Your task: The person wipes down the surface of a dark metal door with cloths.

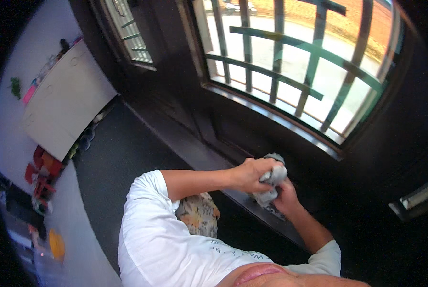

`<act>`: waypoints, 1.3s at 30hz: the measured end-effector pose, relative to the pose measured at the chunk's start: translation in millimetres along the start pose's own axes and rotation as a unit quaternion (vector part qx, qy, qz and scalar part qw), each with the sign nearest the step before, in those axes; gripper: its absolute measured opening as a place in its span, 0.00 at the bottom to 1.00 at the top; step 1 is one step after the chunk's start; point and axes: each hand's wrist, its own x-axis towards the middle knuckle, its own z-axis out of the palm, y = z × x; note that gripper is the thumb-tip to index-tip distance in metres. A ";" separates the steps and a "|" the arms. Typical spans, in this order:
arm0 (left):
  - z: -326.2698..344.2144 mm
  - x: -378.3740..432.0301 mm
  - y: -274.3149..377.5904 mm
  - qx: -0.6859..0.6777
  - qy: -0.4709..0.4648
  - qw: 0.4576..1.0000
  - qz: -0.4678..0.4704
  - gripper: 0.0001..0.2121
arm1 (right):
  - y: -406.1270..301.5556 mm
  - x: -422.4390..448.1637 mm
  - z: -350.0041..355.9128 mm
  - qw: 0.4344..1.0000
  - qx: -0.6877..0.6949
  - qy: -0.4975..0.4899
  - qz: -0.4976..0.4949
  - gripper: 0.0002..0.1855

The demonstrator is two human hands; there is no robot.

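Observation:
Both hands grip a bunched, twisted grey cloth (278,174) in front of a dark door panel, low beside the windowed part. My left hand (250,174) comes in from the picture's left and closes around the cloth's upper part. My right hand (287,196) holds it from the right, a little lower. Folds of the cloth hang between and below the hands, over a dark ledge or sill (232,192). The fingers partly hide the cloth. Patterned fabric (198,214), perhaps clothing over a knee, shows below my left forearm.
A window with metal bars (278,46) is set in the dark door (167,82). A metal handle or fitting (415,201) is at right. On the left, a white cabinet (68,97) has shoes beneath it, near red items (43,172) and a yellow round object (57,244). Dark flooring (110,172) lies between.

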 end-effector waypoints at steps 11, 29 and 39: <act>54.3 -24.2 25.5 0.029 -0.094 0.994 -0.055 0.23 | 86.3 -55.7 -90.5 0.982 0.159 -0.055 0.081 0.22; 71.3 -165.0 120.8 -0.514 0.224 0.599 -0.572 0.21 | -86.0 -189.3 71.7 0.852 -0.379 0.110 0.345 0.26; -131.4 -325.2 306.9 -0.452 0.523 0.368 -0.623 0.14 | -192.8 -171.6 196.1 0.781 -0.504 0.171 0.326 0.23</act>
